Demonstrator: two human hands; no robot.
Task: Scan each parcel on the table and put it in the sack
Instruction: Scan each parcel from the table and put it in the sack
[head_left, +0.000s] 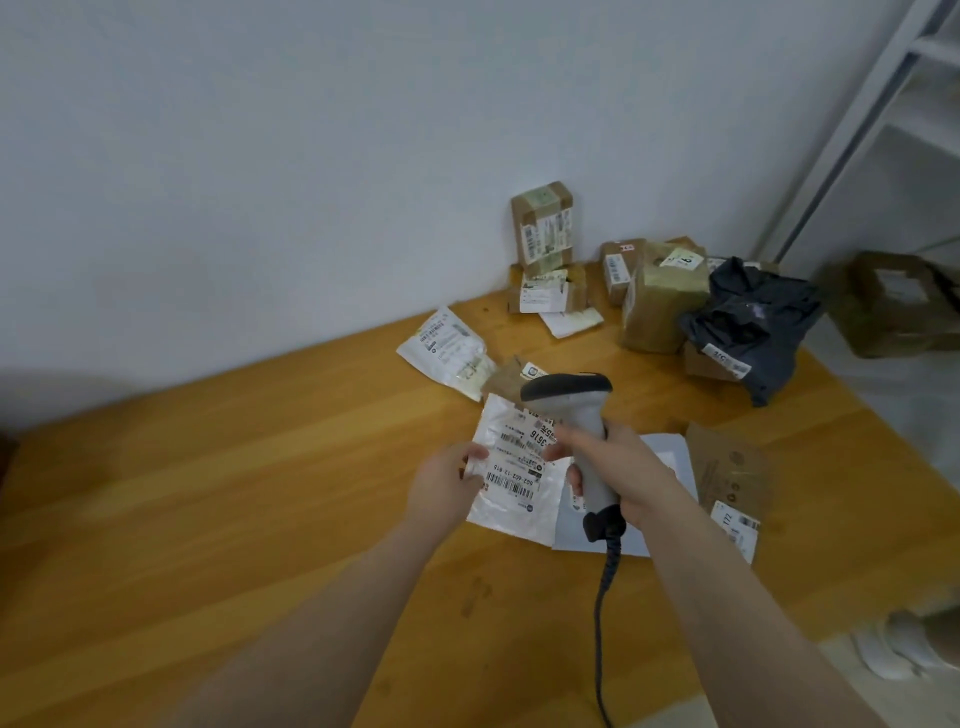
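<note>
Pinches white poly mailer (511, 519) with left hand (444, 486); grips corded barcode scanner (574, 402) in right hand (623, 470), seemingly aimed at label (514, 475).

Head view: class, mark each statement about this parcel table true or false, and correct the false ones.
1. The right hand grips the scanner. True.
2. The left hand holds nothing. False: it holds a white parcel by its edge.
3. A cable runs from the scanner's handle towards the camera. True.
4. The black bag lies at the left end of the table. False: it lies at the far right, beside the brown boxes.
</note>
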